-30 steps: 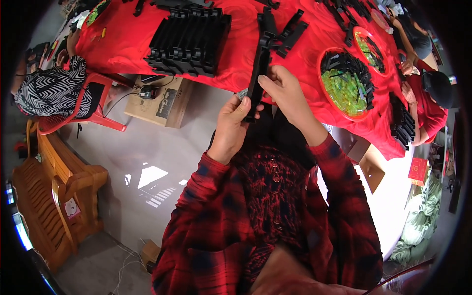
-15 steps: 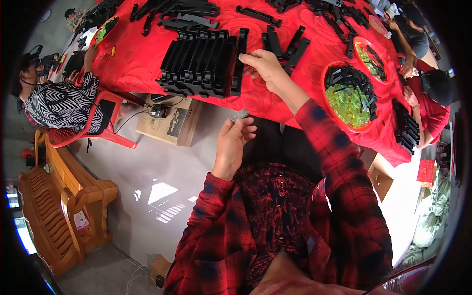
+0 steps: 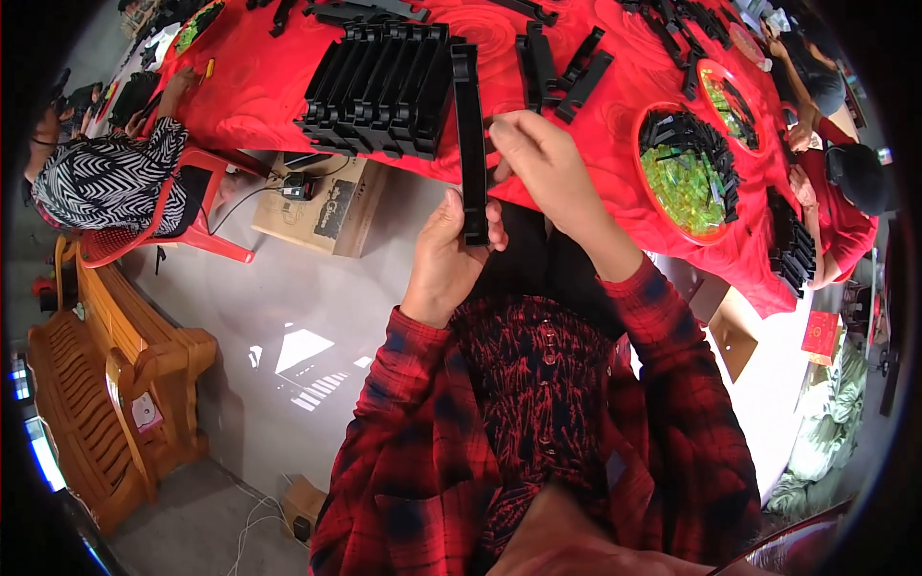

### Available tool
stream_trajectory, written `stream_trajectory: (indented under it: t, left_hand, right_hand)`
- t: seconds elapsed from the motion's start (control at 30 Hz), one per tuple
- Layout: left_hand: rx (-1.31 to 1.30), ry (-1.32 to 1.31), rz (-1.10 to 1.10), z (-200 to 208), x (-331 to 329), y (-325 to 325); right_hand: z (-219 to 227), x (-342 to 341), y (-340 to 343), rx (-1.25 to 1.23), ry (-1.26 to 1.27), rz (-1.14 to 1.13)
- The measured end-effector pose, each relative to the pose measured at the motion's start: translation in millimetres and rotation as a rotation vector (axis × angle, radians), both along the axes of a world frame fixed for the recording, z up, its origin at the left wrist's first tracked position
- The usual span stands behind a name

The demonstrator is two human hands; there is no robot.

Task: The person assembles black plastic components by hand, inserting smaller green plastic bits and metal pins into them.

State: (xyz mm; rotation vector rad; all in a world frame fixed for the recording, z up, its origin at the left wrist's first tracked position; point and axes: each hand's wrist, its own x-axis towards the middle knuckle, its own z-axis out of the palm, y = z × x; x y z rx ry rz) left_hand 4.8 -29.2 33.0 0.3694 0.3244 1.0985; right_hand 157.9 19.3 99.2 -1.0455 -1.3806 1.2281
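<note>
A long black plastic strip stands nearly upright in front of me. My left hand is closed around its lower end, thumb on the left side and fingertips showing on the right. My right hand is beside the strip's right edge with its fingers bent inward. Whether these touch the strip or pinch something small is hidden. Left of the strip's upper part, a row of similar black plastic strips stands packed together on the red tablecloth.
Loose black strips lie farther back. On the right, a red basin holds yellow-green and black pieces, with a similar basin behind. Co-workers sit at both sides, one on a red chair. A cardboard box and wooden bench stand left.
The black strip has come off the table edge toward me, into my left hand. My right hand has moved slightly nearer. The small grey-green piece held in my left hand earlier is out of sight.
</note>
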Motion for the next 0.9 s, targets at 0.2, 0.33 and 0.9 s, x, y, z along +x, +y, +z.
stream_trajectory:
  t: [0.2,0.33,0.9]
  left_hand:
    - [0.008,-0.043,-0.044,8,2,-4]
    - [-0.008,-0.085,-0.065,6,4,-4]
    - [0.066,0.245,0.013,3,14,-13]
  right_hand:
    - [9,14,-11,-0.026,-0.024,-0.050]
    - [8,16,-17,0.042,-0.099,-0.068]
    - [9,8,-27,0.581,-0.963,-0.233]
